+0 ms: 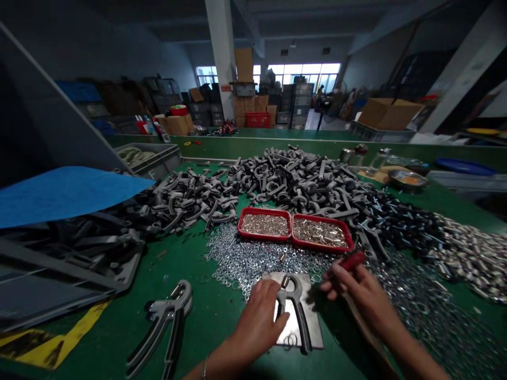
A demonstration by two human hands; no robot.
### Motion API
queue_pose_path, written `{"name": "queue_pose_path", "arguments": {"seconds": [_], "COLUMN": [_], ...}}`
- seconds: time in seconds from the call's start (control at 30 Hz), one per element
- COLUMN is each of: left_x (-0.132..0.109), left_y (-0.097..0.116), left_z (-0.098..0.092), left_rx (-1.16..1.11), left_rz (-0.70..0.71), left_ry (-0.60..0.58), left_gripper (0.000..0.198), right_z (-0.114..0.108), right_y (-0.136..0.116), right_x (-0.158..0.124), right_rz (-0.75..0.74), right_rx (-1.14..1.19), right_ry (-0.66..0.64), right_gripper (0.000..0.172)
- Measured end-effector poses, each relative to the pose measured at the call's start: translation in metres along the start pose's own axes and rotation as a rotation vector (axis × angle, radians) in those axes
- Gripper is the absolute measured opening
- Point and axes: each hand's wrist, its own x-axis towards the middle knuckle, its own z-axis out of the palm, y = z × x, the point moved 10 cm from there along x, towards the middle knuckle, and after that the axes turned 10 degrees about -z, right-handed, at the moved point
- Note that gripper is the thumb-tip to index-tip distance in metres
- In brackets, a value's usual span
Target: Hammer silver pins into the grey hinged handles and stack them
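Observation:
My left hand (257, 316) rests its fingers on a grey hand-grip trainer (295, 311), pressing it to a flat steel plate (313, 330). A small silver metal part shows at the grip's top end. My right hand (360, 295) is close by, to the right, and holds a small hammer (352, 261) with a red head and a long brown handle. Another assembled grip (168, 322) lies on the green workbench (119, 338) to the left of my left hand. Loose silver washers (253, 261) lie just beyond the plate.
Two red trays (264, 224) of small metal parts sit amid heaps of grey grip halves (297, 179). Black bolts (400, 224) and silver parts (471, 258) are heaped at right. A blue sheet (59, 195) and grey crate (146, 158) stand at left.

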Motion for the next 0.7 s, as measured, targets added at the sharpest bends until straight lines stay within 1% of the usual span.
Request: {"name": "queue_pose_path", "arguments": {"seconds": [0.03,0.1,0.13,0.2,0.27,0.33,0.53,0.63,0.7], "left_x": [-0.001,-0.002,-0.002,-0.002,0.000,0.002,0.003,0.000,-0.001], "left_y": [-0.001,-0.003,-0.003,-0.003,-0.001,0.001,0.001,-0.002,-0.003], "left_z": [0.000,0.002,0.002,0.003,0.003,0.002,0.002,0.004,0.005], "left_rx": [-0.005,-0.009,-0.009,-0.006,0.001,0.008,0.010,0.002,-0.005], "left_rz": [0.001,-0.003,-0.008,-0.020,-0.027,-0.024,0.002,0.005,0.023], "left_ry": [0.000,-0.010,-0.017,-0.030,-0.042,-0.049,-0.042,-0.021,-0.007], "left_gripper": [0.047,0.047,0.046,0.045,0.042,0.039,0.037,0.039,0.046], "right_z": [0.022,0.054,0.066,0.079,0.081,0.079,0.079,0.080,0.083], "right_y": [0.002,0.009,0.015,0.029,0.039,0.042,0.039,0.035,0.027], "right_x": [-0.005,-0.011,-0.012,-0.013,-0.012,-0.010,-0.008,-0.013,-0.014], "right_rz": [0.008,-0.021,-0.039,-0.053,-0.057,-0.058,-0.036,-0.059,-0.136], "right_rx": [0.085,0.150,0.160,0.173,0.180,0.176,0.126,-0.053,-0.251], "right_ry": [-0.011,0.001,0.006,0.013,0.016,0.021,0.013,-0.016,-0.059], "right_gripper": [0.036,0.035,0.034,0.032,0.030,0.029,0.031,0.031,0.031]}}
